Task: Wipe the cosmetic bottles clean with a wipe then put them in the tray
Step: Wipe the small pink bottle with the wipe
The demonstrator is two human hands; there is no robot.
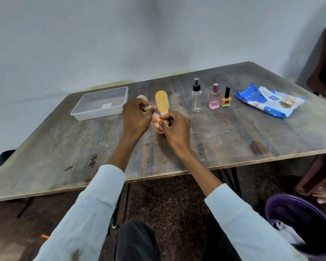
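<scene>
Crowding both hands over the small pink bottle [157, 123] risks toppling the orange tube [161, 101] just behind it. The left hand [136, 115] and right hand [175, 127] curl their fingers around the bottle; no wipe shows. The tray [100, 102] waits left of it on the counter [233, 132].

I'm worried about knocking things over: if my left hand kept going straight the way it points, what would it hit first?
Probably the orange tube, standing just past the left hand's fingertips; a beige item sits close behind too. Depth is hard to judge.
</scene>
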